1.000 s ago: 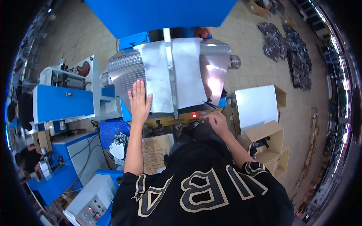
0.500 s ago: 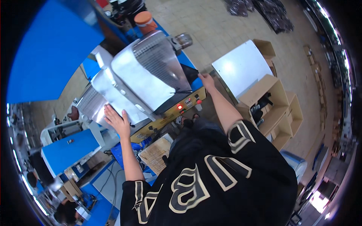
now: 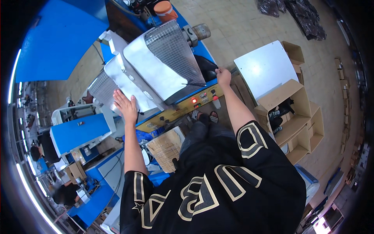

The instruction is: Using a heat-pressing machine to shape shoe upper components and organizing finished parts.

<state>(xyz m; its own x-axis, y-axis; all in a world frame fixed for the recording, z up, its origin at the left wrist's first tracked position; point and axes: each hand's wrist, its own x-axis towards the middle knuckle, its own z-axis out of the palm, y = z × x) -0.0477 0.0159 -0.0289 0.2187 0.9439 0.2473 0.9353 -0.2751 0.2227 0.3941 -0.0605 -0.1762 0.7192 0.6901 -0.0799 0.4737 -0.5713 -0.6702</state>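
Note:
In front of me stands a machine with a silvery cover (image 3: 150,70) and wire mesh guards (image 3: 167,41) at both ends. My left hand (image 3: 125,106) lies against the left part of the cover, fingers stretched out, holding nothing. At the machine's right end, my right hand (image 3: 223,77) has its fingers closed at the tip of a black, slightly shiny piece (image 3: 205,67). The rest of that piece lies by the mesh guard, and I cannot make out its kind. A thin black strap (image 3: 194,84) lies across the cover's lower right corner.
A yellow control panel (image 3: 179,111) with a lit red button runs along the machine's near side. To the right are a white board (image 3: 265,70) and cardboard boxes (image 3: 288,101) holding black shoes. An orange-lidded bucket (image 3: 165,11) stands behind; a cardboard-topped surface (image 3: 165,148) is near my left.
The whole view has shifted, so the machine appears farther right and higher. My left hand stays on the cover. My right hand stays at the black piece, its fingers now looking more curled.

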